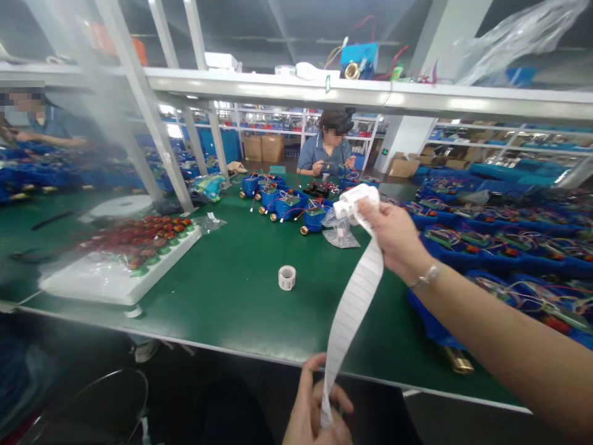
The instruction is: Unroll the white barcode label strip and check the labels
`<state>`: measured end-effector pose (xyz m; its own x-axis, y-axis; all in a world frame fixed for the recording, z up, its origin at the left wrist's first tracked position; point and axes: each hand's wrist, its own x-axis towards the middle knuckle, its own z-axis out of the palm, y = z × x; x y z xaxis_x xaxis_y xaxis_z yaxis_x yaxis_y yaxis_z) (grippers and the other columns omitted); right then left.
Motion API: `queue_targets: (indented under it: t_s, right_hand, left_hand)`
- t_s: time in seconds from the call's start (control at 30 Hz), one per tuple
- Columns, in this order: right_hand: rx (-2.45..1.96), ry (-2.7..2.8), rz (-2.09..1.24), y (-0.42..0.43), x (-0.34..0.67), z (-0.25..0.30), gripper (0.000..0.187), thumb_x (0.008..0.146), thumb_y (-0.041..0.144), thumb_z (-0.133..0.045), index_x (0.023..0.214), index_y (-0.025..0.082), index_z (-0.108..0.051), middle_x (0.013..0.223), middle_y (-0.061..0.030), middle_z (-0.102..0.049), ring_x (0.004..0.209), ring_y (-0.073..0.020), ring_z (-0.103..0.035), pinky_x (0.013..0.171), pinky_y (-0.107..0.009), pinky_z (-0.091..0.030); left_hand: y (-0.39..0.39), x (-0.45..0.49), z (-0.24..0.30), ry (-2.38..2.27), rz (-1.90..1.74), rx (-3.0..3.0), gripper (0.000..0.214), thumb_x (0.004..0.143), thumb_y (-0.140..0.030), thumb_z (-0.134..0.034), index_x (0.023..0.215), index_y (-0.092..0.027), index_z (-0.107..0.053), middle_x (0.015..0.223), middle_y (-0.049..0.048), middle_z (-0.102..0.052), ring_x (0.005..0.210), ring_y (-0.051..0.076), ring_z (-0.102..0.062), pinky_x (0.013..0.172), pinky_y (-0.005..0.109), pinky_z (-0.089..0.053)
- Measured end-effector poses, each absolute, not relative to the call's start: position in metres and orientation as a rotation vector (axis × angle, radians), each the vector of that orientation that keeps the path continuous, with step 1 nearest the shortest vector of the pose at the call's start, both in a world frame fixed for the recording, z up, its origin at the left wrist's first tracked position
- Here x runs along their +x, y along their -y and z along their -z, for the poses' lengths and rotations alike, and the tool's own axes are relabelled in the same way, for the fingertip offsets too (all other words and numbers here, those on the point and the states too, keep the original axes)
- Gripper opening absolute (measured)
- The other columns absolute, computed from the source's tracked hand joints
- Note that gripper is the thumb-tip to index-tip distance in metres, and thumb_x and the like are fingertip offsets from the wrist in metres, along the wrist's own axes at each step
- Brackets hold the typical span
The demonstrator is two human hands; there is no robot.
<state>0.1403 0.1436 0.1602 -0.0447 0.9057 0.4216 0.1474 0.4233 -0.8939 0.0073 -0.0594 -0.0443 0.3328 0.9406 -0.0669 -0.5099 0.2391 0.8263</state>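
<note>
Your right hand (393,238) grips a roll of white labels (359,196) above the worktop (222,296), while your left hand (315,414), just off its front edge, has its fingers closed on the lower end of the unrolled label strip (354,303). A smaller label roll (286,283) stands well in from that edge, between your strip and the white foam tray (99,287) near the worktop's front left.

The right arm (500,337) stretches forward, the right hand (396,238) pinching. The left hand (304,413) sits lower, its fingers (341,400) partly curled.
</note>
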Motion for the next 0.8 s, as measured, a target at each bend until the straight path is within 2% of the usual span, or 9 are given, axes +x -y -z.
queue_targets:
  t_s: [0.07,0.13,0.2,0.3,0.5,0.57,0.67,0.73,0.8]
  right_hand:
    - [-1.153,1.601,-0.661,-0.155,0.146,-0.128,0.037,0.083,0.047,-0.061,0.095,0.012,-0.065,0.088,-0.0088,-0.068,0.077,-0.0235,-0.063,0.070,-0.036,-0.051]
    - [-1.305,1.677,-0.474,-0.162,0.152,-0.095,0.026,0.079,0.036,-0.066,0.087,0.011,-0.067,0.088,-0.0109,-0.067,0.085,-0.0276,-0.061,0.083,-0.045,-0.045]
    - [-1.388,1.754,-0.307,-0.164,0.158,-0.066,0.020,0.079,0.026,-0.067,0.093,0.012,-0.067,0.103,-0.0122,-0.064,0.102,-0.0296,-0.056,0.098,-0.050,-0.034]
    - [-1.454,1.861,-0.162,-0.160,0.173,-0.033,0.022,0.083,0.025,-0.065,0.103,0.014,-0.066,0.116,-0.0092,-0.059,0.113,-0.0264,-0.049,0.105,-0.051,-0.024]
    - [-1.489,2.030,-0.061,-0.150,0.188,-0.011,0.018,0.085,0.023,-0.064,0.102,0.017,-0.065,0.116,-0.0058,-0.058,0.108,-0.0241,-0.049,0.104,-0.049,-0.026]
    - [-1.472,2.037,-0.055,-0.150,0.185,-0.019,0.018,0.079,0.025,-0.070,0.094,0.015,-0.065,0.114,-0.0062,-0.058,0.107,-0.0251,-0.049,0.104,-0.050,-0.026]
    - [-1.452,1.923,-0.055,-0.135,0.185,-0.038,0.032,0.069,0.032,-0.079,0.090,0.014,-0.063,0.117,-0.0106,-0.056,0.111,-0.0304,-0.048,0.105,-0.054,-0.023]
    - [-1.422,1.794,-0.087,-0.102,0.191,-0.042,0.034,0.075,0.039,-0.073,0.096,0.015,-0.060,0.115,-0.0125,-0.056,0.111,-0.0313,-0.048,0.104,-0.054,-0.026]
    - [-1.370,1.678,-0.163,-0.046,0.202,-0.028,0.028,0.089,0.044,-0.055,0.098,0.018,-0.057,0.108,-0.0112,-0.059,0.107,-0.0270,-0.053,0.101,-0.047,-0.036]
  left_hand:
    - [0.068,0.009,0.060,-0.483,-1.047,0.708,0.090,0.064,-0.048,-0.085,0.128,-0.020,-0.027,0.069,-0.0005,-0.059,0.053,0.009,-0.056,0.049,0.013,-0.038]
    - [0.073,0.016,0.073,-0.417,-1.025,0.635,0.082,0.063,-0.050,-0.086,0.123,-0.021,-0.039,0.059,-0.0041,-0.054,0.051,0.007,-0.054,0.048,0.012,-0.035]
    - [0.077,0.027,0.082,-0.423,-1.031,0.567,0.075,0.064,-0.048,-0.086,0.121,-0.024,-0.045,0.064,-0.0047,-0.055,0.047,0.005,-0.052,0.046,0.012,-0.035]
    - [0.078,0.041,0.085,-0.517,-1.071,0.493,0.070,0.065,-0.047,-0.086,0.121,-0.023,-0.049,0.071,-0.0044,-0.054,0.045,0.005,-0.050,0.045,0.017,-0.043]
    - [0.084,0.053,0.069,-0.631,-1.145,0.417,0.079,0.060,-0.047,-0.088,0.121,-0.018,-0.048,0.064,-0.0077,-0.044,0.044,0.003,-0.042,0.043,0.017,-0.044]
    - [0.089,0.053,0.062,-0.656,-1.158,0.437,0.080,0.060,-0.046,-0.088,0.122,-0.017,-0.046,0.067,-0.0071,-0.047,0.045,0.004,-0.044,0.044,0.017,-0.045]
    - [0.096,0.050,0.056,-0.666,-1.142,0.392,0.084,0.059,-0.042,-0.090,0.123,-0.019,-0.042,0.072,-0.0065,-0.050,0.046,0.004,-0.046,0.044,0.016,-0.045]
    - [0.098,0.047,0.052,-0.624,-1.135,0.292,0.089,0.055,-0.038,-0.093,0.124,-0.019,-0.040,0.073,-0.0067,-0.051,0.047,0.003,-0.046,0.045,0.015,-0.046]
    - [0.097,0.045,0.046,-0.558,-1.133,0.133,0.080,0.063,-0.029,-0.090,0.125,-0.017,-0.041,0.072,-0.0069,-0.049,0.049,0.003,-0.047,0.047,0.014,-0.047]
